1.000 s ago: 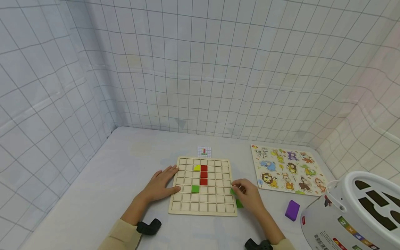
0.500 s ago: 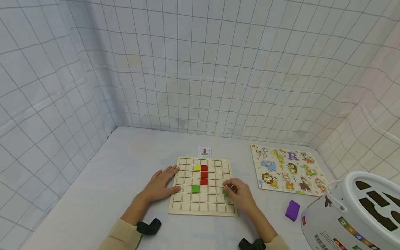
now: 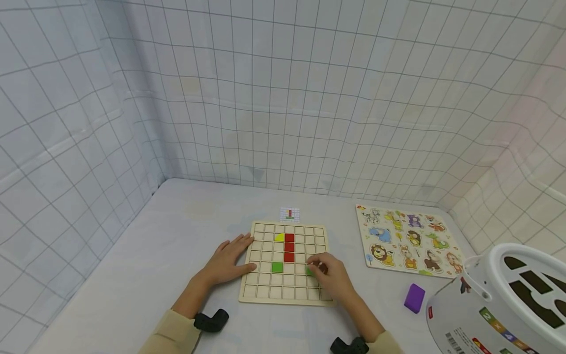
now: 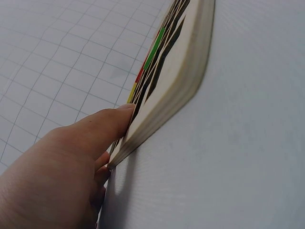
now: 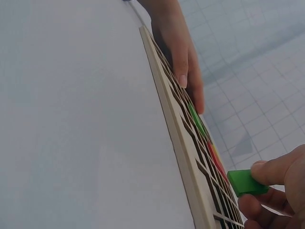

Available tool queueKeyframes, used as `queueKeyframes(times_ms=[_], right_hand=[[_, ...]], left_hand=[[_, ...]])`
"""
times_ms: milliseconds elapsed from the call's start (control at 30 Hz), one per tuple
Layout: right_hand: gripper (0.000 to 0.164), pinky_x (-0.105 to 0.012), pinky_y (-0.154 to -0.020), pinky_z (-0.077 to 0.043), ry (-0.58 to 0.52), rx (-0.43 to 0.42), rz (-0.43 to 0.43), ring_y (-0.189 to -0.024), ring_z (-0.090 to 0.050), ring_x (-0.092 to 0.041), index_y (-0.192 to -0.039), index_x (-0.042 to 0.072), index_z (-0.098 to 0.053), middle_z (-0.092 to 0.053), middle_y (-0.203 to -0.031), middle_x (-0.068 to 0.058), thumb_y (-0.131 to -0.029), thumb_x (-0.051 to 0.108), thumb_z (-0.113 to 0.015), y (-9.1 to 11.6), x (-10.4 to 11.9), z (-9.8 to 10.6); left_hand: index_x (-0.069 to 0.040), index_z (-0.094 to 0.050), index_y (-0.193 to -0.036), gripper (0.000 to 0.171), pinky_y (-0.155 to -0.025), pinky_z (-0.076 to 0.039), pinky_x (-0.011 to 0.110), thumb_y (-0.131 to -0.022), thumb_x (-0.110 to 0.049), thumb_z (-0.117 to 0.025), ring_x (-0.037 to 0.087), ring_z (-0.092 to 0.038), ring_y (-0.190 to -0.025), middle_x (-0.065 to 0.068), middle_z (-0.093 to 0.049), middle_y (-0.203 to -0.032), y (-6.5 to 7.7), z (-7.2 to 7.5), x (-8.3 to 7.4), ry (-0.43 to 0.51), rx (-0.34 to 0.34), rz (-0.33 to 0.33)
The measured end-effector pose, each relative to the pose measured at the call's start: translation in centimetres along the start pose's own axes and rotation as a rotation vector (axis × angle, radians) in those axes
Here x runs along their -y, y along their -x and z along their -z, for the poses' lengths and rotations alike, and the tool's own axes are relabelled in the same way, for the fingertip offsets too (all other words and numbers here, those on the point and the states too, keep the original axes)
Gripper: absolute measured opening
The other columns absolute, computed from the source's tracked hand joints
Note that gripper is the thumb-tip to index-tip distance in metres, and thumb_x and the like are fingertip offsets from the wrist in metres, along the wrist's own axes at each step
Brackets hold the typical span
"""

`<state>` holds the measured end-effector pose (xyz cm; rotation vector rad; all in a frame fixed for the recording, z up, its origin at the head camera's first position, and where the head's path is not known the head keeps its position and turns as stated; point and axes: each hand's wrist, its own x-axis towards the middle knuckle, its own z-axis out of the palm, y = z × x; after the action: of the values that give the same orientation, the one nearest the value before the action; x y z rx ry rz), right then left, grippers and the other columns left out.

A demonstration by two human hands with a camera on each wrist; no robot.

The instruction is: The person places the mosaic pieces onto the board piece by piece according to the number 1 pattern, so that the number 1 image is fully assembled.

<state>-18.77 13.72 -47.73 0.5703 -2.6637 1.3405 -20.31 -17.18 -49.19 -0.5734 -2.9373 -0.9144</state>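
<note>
A wooden grid board [image 3: 263, 293] lies on the table. Three red square tiles [image 3: 289, 247] form a column in it, a yellow tile [image 3: 279, 238] with a slanted or rounded side beside the top one. A green square tile [image 3: 277, 267] sits lower and left of the column. My left hand [image 3: 226, 263] rests on the board's left edge, fingers extended and thumb [image 4: 107, 124] over the rim. Above the board's right half, my right hand [image 3: 332, 276] pinches another green square tile [image 5: 243, 182] between thumb and fingers, raised off the grid.
Behind the board lies a small printed pattern card [image 3: 290, 215]. To the right are an animal puzzle board [image 3: 400, 246], a purple block [image 3: 414, 298] and a white lidded bucket [image 3: 455, 314]. Gridded cloth walls [image 3: 283, 108] enclose the table at the back and sides.
My right hand has carried the green tile leftward from beside the board's right edge to over the grid. The left hand has stayed in place.
</note>
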Motion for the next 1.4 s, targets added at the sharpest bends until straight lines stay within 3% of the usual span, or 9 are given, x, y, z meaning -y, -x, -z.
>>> queueKeyframes(times_ms=[800,1400], right_hand=[[0.008,-0.022,-0.060,-0.046,-0.025,0.060,0.105,-0.068,-0.050,-0.006,-0.100,0.012,-0.071,-0.061,-0.090,0.008,-0.093,0.012,-0.067,-1.4,1.3,-2.8],[0.011,-0.023,-0.062,-0.046,-0.026,0.097,0.054,-0.071,-0.050,-0.007,-0.102,0.016,-0.073,-0.063,-0.091,0.010,-0.093,0.014,-0.067,-1.9,1.1,-3.7]], left_hand=[[-0.004,-0.036,-0.150,0.081,-0.113,-0.015,0.057,-0.089,-0.050,-0.063,0.033,-0.025,-0.144,0.013,-0.034,-0.155,-0.2,-0.2,0.4,-0.022,0.015,0.006],[-0.002,-0.037,-0.149,0.081,-0.113,-0.016,0.058,-0.088,-0.048,-0.064,0.035,-0.027,-0.143,0.014,-0.036,-0.154,-0.1,-0.2,0.2,-0.014,-0.001,-0.009]])
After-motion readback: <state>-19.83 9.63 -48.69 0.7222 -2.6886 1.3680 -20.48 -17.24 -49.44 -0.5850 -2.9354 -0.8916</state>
